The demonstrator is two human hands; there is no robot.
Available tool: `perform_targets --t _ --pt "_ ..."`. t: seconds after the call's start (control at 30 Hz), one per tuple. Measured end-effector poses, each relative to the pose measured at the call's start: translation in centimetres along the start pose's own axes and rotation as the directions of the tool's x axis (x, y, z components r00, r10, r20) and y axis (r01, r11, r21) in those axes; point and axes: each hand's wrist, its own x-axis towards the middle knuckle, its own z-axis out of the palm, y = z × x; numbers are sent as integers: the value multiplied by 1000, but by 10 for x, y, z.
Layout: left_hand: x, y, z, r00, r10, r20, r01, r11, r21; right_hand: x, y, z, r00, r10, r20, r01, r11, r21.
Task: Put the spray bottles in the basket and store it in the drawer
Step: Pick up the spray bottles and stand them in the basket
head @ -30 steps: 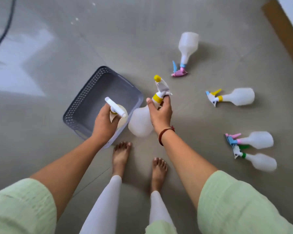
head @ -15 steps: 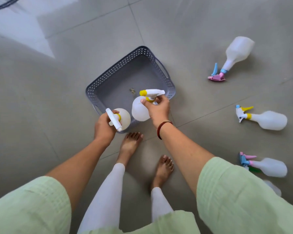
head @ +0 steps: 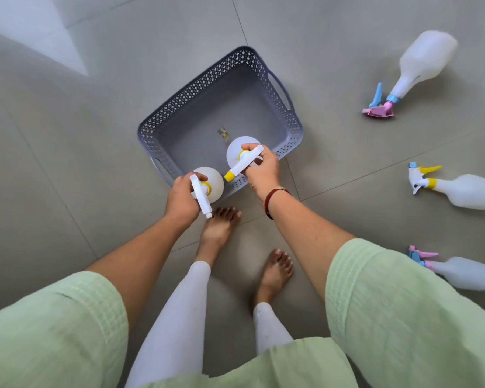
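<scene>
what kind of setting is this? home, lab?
Likely a home interior: large grey floor tiles, a barefoot person standing over a plastic basket, and household spray bottles lying on the floor. No drawer or furniture in view.

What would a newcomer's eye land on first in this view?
Two hands meet at the near edge of the grey basket: the left hand and the right hand each grip a white spray bottle upright. Three more bottles lie on the floor tiles to the right, untouched.

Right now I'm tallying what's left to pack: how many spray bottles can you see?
5: one in the left hand, one in the right hand, three lying on the floor at right. Others may be out of view.
</scene>
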Motion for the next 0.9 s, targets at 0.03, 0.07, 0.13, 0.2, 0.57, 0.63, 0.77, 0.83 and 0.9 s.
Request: perform_targets --t 0.03,0.07,0.13,0.2,0.57,0.63,0.77,0.83,0.9 --pt "2 -3 -1 1000 1 -6 -1 997 71 0 -1 -1 1000 -2 5 2 1000 -5" --pt "-4 -1 -7 999 -48 15 48 999 17 1 0 -4 1000 4 11 -4 1000 -28" --pt "-3 -7 -42 990 -104 -91 99 994 -53 0 -3 -9 999 35 15 -34 999 -42" --pt "-2 -20 -86 935 -238 -263 150 938 -313 -2 -9 -17 999 43 23 -41 997 -71" --pt "-33 10 -120 809 -426 -405 303 893 -332 -23 -42 -54 781 -400 479 593 233 -771" --pt "-35 14 -117 844 -424 -329 389 906 -170 -20 -47 -48 715 -413 564 614 -17 -790" --pt "-27 14 -110 872 -413 -264 421 907 -27 -11 -54 -37 693 -372 617 624 -120 -772" --pt "-24 15 -106 879 -397 -262 404 914 -32 -10 -54 -35 703 -384 598 620 -80 -781" --pt "-23 15 -106 892 -379 -248 389 921 -9 -12 -53 -34 724 -392 568 613 -13 -790"
